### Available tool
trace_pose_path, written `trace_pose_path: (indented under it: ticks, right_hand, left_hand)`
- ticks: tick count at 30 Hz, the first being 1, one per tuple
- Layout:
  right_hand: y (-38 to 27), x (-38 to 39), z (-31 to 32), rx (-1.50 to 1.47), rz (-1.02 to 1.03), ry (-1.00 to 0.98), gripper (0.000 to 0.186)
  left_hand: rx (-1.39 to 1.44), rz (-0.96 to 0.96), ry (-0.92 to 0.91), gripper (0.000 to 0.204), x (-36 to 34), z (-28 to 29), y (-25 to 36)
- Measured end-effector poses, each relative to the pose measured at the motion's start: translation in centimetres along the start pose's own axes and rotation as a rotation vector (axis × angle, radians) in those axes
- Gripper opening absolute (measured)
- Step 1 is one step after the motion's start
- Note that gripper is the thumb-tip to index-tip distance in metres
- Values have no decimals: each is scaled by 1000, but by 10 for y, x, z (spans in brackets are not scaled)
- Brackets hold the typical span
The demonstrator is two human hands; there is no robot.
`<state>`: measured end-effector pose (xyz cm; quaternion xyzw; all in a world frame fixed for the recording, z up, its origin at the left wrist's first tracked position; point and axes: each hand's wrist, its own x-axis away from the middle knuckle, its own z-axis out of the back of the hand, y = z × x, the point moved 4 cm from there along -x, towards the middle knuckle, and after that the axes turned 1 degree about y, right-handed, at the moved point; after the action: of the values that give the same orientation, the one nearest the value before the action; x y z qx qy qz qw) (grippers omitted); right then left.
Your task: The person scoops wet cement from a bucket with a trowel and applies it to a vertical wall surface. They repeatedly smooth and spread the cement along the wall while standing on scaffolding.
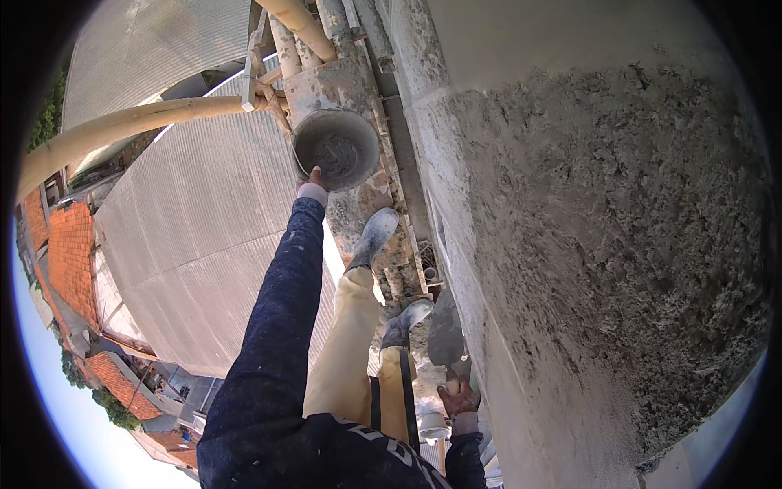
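Note:
My left arm reaches out to a dark round bucket (364, 140) on the scaffold planks. My left hand (313, 181) is closed on its near rim, thumb over the edge. Some wet grey mortar (336, 155) lies in the bottom of the bucket. Low and close to the wall, my right hand (459, 397) grips a trowel (445, 330) by its handle, the grey blade pointing away from me. Beside it rises a wall (603, 244), coated with rough, dark mortar over much of its face and paler and smoother at its upper part and near edge.
My boots stand on narrow, mortar-splashed planks (346, 213). Wooden poles (134, 122) cross at the far end and left. Beyond the left edge, corrugated roofing (204, 236) and orange tiled roofs (72, 253) lie below. A narrow gap runs between planks and wall. A pale container (433, 427) sits near my right hand.

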<state>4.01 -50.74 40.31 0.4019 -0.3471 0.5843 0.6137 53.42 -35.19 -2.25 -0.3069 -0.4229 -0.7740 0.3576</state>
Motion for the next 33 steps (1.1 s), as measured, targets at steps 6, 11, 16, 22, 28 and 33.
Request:
trace_pose_path:
  ticks: [6,11,16,22,28,33]
  right_hand:
    - [-15,-12,-15,4,-3,-87,63]
    - [-23,-15,-3,12,59,-48,68]
    - [-21,-6,8,1,96,-17,74]
    - [16,25,10,35,70,76,71]
    - [40,61,22,-15,258,124,74]
    - [4,121,89,-243,397,514,61]
  left_hand:
    - [-342,-241,-67,49,-23,-15,-35]
    - [-448,-255,34,47,-65,19,-60]
    - [-472,-227,-28,54,3,53,-47]
    - [-633,-369,-285,63,140,121,-41]
    - [-326,-189,-379,62,214,159,-13]
    - [13,-350,-493,51,333,113,132]
